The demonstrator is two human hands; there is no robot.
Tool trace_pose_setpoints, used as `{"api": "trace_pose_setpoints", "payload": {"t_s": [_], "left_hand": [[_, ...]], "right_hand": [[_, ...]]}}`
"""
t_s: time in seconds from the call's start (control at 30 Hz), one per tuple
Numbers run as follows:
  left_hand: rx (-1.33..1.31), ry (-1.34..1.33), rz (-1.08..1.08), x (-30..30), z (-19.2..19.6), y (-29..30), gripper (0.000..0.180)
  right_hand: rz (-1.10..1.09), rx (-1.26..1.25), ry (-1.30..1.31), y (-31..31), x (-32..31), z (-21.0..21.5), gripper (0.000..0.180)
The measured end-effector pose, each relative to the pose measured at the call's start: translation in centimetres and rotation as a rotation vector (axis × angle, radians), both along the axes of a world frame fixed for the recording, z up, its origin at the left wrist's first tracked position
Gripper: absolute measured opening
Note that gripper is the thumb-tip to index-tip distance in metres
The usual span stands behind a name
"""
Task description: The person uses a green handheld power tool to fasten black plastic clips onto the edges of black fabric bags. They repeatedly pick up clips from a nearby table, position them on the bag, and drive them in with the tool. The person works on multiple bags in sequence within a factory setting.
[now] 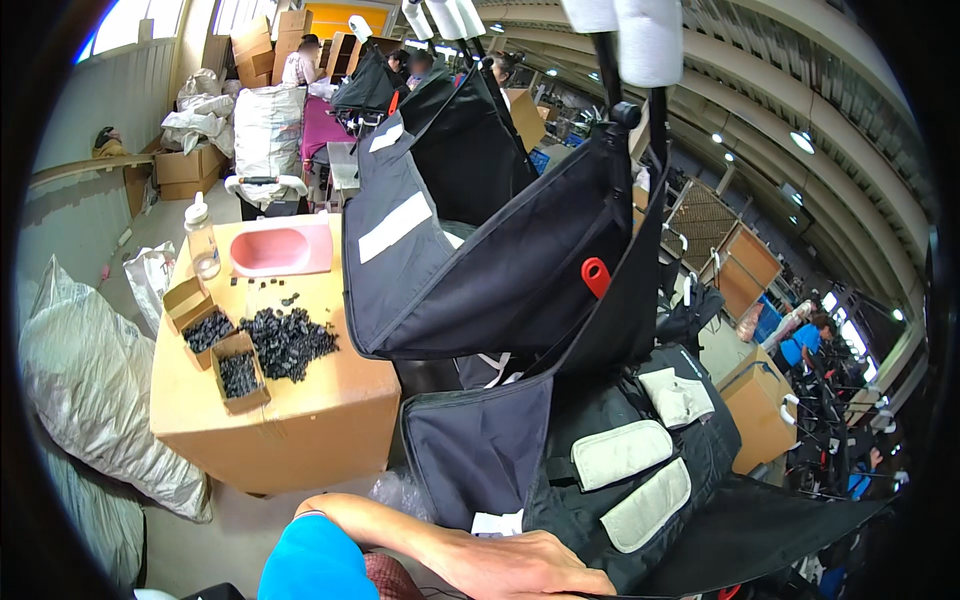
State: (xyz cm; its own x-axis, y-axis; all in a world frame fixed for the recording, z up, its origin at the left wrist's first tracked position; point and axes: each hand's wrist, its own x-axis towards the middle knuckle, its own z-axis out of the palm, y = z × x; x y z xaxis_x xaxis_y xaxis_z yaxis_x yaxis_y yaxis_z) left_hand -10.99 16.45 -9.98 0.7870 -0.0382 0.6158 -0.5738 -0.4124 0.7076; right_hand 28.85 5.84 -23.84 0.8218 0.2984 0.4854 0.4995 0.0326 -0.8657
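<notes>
Head view: at the lower edge, left hand (525,565), back upward, reaching in from a bright blue sleeve (315,565) to the near fabric edge of a black stroller (590,400); fingers bent downward and partly out of sight, so impossible to tell whether clenched, released or grasping the cloth. Right hand out of sight, grip likewise impossible to tell. Stroller just ahead and to the right, filling the middle of the view, with two pale harness pads (622,453) side by side on the seat, and a white label (498,523) close to the hand. Higher up, dark fabric panels (500,265), one with a white rectangle (395,227), another with a red tab (597,277); above these, handles in white foam (648,40). To the left, near the stroller, a large cardboard carton (280,455), topped with a loose heap of black plastic parts (290,343), two small open boxes (247,402) full of small black parts, a pink tray (322,248) and a clear bottle (202,240). Farther left, white woven sacks (100,380).
</notes>
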Motion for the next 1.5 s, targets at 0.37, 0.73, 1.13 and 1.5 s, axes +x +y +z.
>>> {"api": "trace_pose_setpoints", "payload": {"t_s": [0.37,0.73,1.13,1.5], "left_hand": [[0.017,0.048,0.377,-9.0,-0.4,22.0,0.021],[-0.234,0.098,0.978,-13.4,1.7,39.2,0.019],[-0.532,0.318,0.232,16.8,-6.9,13.6,0.032],[-0.534,0.227,-0.482,48.1,-5.5,-27.8,0.033]], "right_hand": [[0.353,0.122,0.129,19.3,-9.8,-0.5,0.055],[0.403,-0.157,0.184,40.4,-18.9,7.4,0.032],[0.663,-0.374,0.751,11.9,-16.9,-7.0,0.042],[-0.350,0.091,1.382,-23.6,-28.1,-2.9,0.045]]}}
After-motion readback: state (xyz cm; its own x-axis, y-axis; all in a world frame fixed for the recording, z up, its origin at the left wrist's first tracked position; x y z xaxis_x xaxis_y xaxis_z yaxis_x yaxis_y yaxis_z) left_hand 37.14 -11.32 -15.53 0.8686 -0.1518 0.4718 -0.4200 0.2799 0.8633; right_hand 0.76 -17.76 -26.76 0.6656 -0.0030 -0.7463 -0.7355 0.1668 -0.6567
